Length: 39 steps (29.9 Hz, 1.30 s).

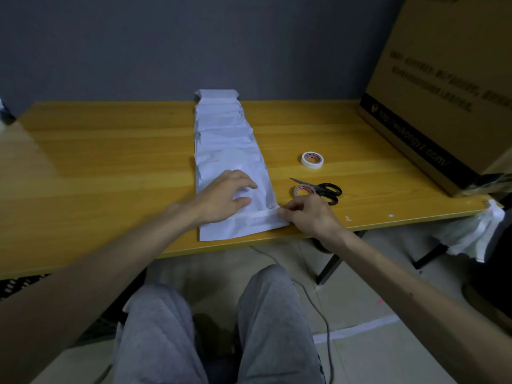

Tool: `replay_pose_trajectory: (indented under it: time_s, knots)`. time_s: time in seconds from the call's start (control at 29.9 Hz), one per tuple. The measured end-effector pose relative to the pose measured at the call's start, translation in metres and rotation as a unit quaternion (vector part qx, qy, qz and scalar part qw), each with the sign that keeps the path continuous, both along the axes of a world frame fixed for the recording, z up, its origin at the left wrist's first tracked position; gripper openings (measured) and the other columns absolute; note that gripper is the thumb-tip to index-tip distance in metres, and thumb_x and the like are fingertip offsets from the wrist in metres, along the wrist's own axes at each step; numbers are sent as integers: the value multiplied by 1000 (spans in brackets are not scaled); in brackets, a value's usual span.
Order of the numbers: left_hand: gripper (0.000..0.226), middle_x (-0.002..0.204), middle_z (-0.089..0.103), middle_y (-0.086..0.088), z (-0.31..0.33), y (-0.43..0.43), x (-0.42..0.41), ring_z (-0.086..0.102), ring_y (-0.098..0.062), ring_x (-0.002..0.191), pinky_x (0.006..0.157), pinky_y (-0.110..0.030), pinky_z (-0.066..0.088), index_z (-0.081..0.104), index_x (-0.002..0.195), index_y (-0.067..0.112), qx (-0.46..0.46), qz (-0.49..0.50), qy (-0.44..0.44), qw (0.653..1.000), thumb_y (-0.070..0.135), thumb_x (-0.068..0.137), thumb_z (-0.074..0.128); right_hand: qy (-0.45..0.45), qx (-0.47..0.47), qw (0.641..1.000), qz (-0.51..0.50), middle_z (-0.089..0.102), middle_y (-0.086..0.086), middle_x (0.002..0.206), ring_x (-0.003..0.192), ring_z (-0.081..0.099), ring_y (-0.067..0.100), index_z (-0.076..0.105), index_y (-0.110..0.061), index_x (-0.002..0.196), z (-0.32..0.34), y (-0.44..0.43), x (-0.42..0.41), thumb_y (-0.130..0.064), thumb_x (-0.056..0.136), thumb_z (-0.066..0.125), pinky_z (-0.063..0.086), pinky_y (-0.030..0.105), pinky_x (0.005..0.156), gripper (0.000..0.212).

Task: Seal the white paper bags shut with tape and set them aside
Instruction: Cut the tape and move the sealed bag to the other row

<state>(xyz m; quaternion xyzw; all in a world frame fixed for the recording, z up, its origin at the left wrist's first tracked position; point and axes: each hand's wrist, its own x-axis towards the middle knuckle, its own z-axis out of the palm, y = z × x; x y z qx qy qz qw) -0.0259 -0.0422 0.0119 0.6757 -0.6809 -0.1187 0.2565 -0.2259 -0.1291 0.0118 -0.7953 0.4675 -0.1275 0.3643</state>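
the nearest white paper bag (243, 230) lies at the near edge of the bench (110, 151), its long axis running away from the person. the strip of tape (257, 216) crosses it sideways. the left hand (224, 195) presses the bag flat, fingers spread, just beyond the strip. the right hand (310, 214) pinches the strip's right end at the bag's edge, so it looks best placed to smooth that end down.

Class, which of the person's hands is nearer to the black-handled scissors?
Right. The right hand sits just on the near side of the scissors, pinching the tape strip; the left hand rests on the white paper bag, farther to the left.
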Motion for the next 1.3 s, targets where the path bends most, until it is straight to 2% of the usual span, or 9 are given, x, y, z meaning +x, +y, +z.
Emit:
replay_pose_trajectory:
  time_s: [0.2,0.33,0.4,0.53,0.67,0.9,1.04,1.1,1.3]
  knots:
    - [23,118,58,-1,-7,55,22,47,-18,117,93,-19,30,66,111,13,-35,122,13,992,12,88,67,8,-131,991,4,57,7,119,107,55,21,64,-11,113,1,3,4,-32,86,67,42,25,88,35]
    - [25,120,60,-2,-16,69,29,50,-18,119,94,-15,29,68,111,8,-32,172,57,983,9,86,68,-25,-154,980,122,51,6,121,112,52,19,66,-10,114,7,28,36,-24,87,67,31,13,87,30]
    - [30,128,59,-4,-20,72,28,46,-17,128,99,-12,26,67,116,6,-26,170,75,982,10,86,69,-20,-157,972,176,48,7,131,122,48,19,64,-9,120,6,41,60,-25,87,67,29,16,95,36]
    - [39,140,51,1,-28,76,29,30,-15,141,114,-25,20,61,126,12,6,155,27,988,19,88,68,-5,-144,965,221,41,13,142,133,39,24,58,-6,128,-8,56,95,-24,87,67,27,24,109,45]
    - [39,146,44,9,-27,80,36,20,-10,145,116,-34,19,58,129,21,40,174,10,984,21,91,62,-13,-157,968,196,43,11,139,131,40,25,59,-4,127,-20,58,106,-15,87,64,28,24,109,42]
    - [30,145,46,3,-24,72,39,23,-12,144,112,-22,17,62,125,15,22,201,60,978,13,96,53,-30,-170,971,163,35,9,145,136,30,23,54,-11,131,-29,61,116,-20,85,67,22,20,108,49]
    - [38,151,38,1,-25,70,33,16,-14,146,117,-32,16,53,134,17,34,213,19,976,24,97,54,-61,-169,975,130,31,8,144,136,28,23,54,-13,130,-26,59,115,-23,80,73,20,16,104,54]
    - [46,155,29,1,-27,71,33,8,-15,147,118,-36,12,45,140,21,61,233,-11,971,33,96,53,-51,-186,975,113,29,8,146,136,24,25,52,-16,132,-24,57,115,-31,78,75,20,23,108,61]
    - [58,160,8,-3,-22,75,31,-13,-17,147,118,-42,-1,25,147,34,146,279,-3,949,45,95,48,41,-164,980,102,-3,10,157,146,-4,27,13,-25,151,-27,56,118,-47,79,70,7,37,117,95]
